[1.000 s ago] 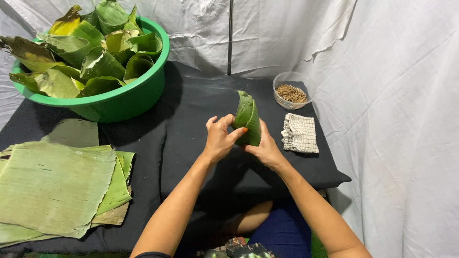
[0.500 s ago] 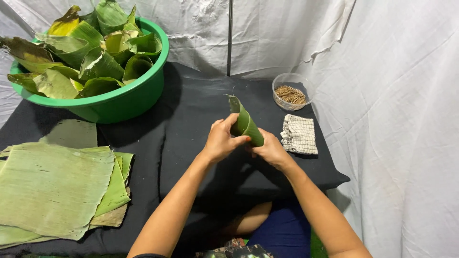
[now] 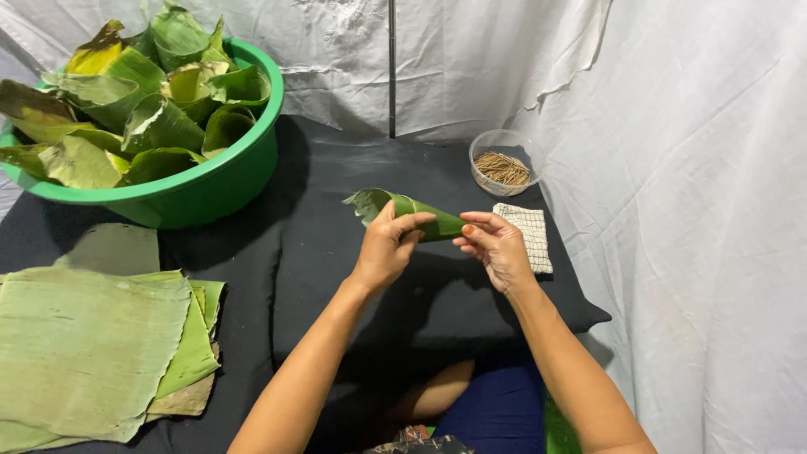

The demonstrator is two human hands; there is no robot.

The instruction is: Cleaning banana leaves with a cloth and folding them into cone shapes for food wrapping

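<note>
- The pointed tip of the leaf cone is hidden between the fingers of the right hand; whether those fingertips pinch it or only touch it cannot be told.
- The stack of flat leaves is cut off at the left and near edges, and the green basin at the far left is cut by the frame too.
- The left hand is curled around the cone's middle, thumb behind and forefinger laid over the front.
- The cone is a rolled green leaf lying almost level above the middle of the table, open mouth to the far left, narrowing rightwards.
- The black cloth table also bears a clear bowl of thin sticks at the far right and a checked cloth just beside the right hand.
- White sheeting hangs behind and to the right.
</note>
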